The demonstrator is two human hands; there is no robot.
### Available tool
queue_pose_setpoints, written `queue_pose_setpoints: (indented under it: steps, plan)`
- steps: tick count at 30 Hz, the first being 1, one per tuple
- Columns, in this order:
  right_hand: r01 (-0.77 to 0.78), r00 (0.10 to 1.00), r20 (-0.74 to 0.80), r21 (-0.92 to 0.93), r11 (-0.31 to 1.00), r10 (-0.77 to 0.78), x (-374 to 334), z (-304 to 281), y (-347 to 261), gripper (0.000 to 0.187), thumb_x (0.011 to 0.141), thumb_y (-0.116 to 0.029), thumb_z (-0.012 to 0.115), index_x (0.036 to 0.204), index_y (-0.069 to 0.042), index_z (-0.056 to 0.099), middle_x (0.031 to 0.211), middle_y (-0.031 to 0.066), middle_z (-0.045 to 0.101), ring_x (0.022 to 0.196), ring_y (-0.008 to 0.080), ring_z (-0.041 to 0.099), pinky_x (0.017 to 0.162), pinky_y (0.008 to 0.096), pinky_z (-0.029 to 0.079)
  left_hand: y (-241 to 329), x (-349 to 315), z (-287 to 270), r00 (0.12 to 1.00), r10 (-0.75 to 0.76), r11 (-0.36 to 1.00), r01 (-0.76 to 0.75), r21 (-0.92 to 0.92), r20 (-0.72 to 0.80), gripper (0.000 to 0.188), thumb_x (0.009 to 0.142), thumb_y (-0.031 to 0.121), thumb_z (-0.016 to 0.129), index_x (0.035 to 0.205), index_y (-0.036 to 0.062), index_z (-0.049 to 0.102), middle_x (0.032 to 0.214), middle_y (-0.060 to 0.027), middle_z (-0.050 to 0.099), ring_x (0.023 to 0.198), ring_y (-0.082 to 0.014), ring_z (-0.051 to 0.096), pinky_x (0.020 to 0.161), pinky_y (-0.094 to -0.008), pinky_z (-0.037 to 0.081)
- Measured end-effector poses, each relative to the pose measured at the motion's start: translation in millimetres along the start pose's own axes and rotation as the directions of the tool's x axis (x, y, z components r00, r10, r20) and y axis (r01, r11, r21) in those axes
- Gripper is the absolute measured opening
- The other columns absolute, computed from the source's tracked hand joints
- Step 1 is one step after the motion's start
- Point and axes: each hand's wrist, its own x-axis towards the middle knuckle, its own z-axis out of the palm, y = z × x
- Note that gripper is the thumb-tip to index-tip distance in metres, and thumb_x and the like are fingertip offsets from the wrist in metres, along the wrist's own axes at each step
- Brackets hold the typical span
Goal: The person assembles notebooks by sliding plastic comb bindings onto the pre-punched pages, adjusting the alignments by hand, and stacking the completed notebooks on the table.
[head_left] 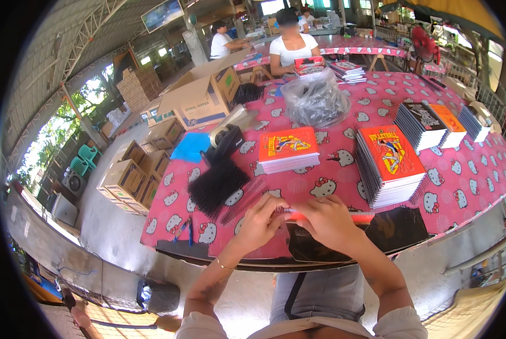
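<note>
A thin notebook (pixel 362 217) with an orange-red cover is held nearly edge-on at the near side of the table. My right hand (pixel 333 222) is closed around it, covering much of it. My left hand (pixel 262 224) pinches at its left end, where a thin spiral coil seems to show between the fingers; the fingertips partly hide it. Under my hands lies a dark board (pixel 397 230). Beyond my left hand is a heap of black spiral coils (pixel 218 187). Farther off sits a short stack of red-covered notebooks (pixel 288 148), and a taller coil-bound stack (pixel 389 164) stands to the right.
A black tape dispenser (pixel 224 144) and blue sheet (pixel 190 148) lie left. Pliers (pixel 190 233) rest near the left edge. A clear plastic bag (pixel 316 101) and carton (pixel 199 101) stand beyond. More notebooks (pixel 419 125) are at right. A co-worker (pixel 291 48) sits opposite.
</note>
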Motion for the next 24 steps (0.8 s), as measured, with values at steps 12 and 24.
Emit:
queue_pose_setpoints:
  steps: [12, 24]
  plan:
    - [-0.221, 0.953, 0.209, -0.024, 0.975, 0.221, -19, -11, 14, 0.024, 0.077, -0.015, 0.075, 0.100, -0.013, 0.068, 0.079, 0.0053, 0.066, 0.069, 0.0298, 0.069, 0.058, 0.0442, 0.053, -16, 17, -6, 0.977, 0.005, 1.000, -0.005, 0.000, 0.211, 0.016, 0.096, 0.016, 0.071, 0.094, 0.0004, 0.065, 0.085, -0.0151, 0.061, 0.065, -0.0351, 0.064, 0.061, -0.0447, 0.049]
    - [-0.187, 0.964, 0.186, -0.048, 0.981, 0.192, -22, -7, 14, 0.016, 0.078, -0.013, 0.072, 0.092, -0.012, 0.066, 0.075, 0.0053, 0.065, 0.065, 0.0291, 0.068, 0.055, 0.0435, 0.052, -8, 14, 2, 0.985, -0.020, 0.999, 0.011, 0.052, 0.170, 0.022, 0.095, 0.023, 0.072, 0.097, 0.0041, 0.062, 0.086, -0.0139, 0.056, 0.082, -0.0372, 0.062, 0.066, -0.0461, 0.049]
